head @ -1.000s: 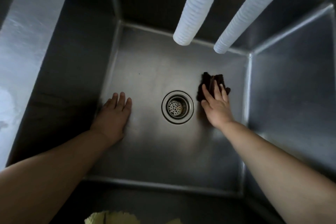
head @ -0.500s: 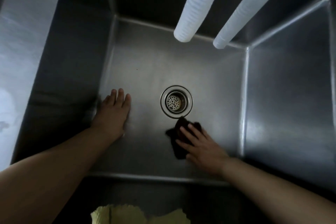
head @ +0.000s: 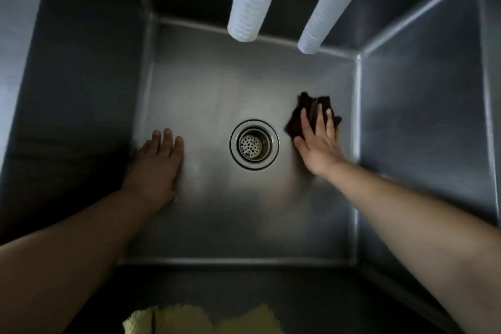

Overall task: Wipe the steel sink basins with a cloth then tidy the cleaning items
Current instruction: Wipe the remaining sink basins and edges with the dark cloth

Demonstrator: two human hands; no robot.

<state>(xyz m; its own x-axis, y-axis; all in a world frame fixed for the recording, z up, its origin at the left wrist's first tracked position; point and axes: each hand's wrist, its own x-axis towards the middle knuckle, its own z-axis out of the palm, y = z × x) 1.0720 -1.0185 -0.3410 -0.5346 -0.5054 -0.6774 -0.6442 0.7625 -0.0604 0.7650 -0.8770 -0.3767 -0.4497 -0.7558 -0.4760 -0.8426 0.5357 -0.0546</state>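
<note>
The dark cloth [head: 311, 114] lies right of the drain [head: 254, 144]; the right hand [head: 318, 141] presses it with flat fingers. Soft, light, best bunched under the palm; left hand [head: 157, 165] rests spread

Two bare, sleeveless forearms

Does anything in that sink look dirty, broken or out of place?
Nothing stands out. The right hand presses a dark cloth flat on the basin floor, right of the drain strainer; the left hand rests flat.
</note>
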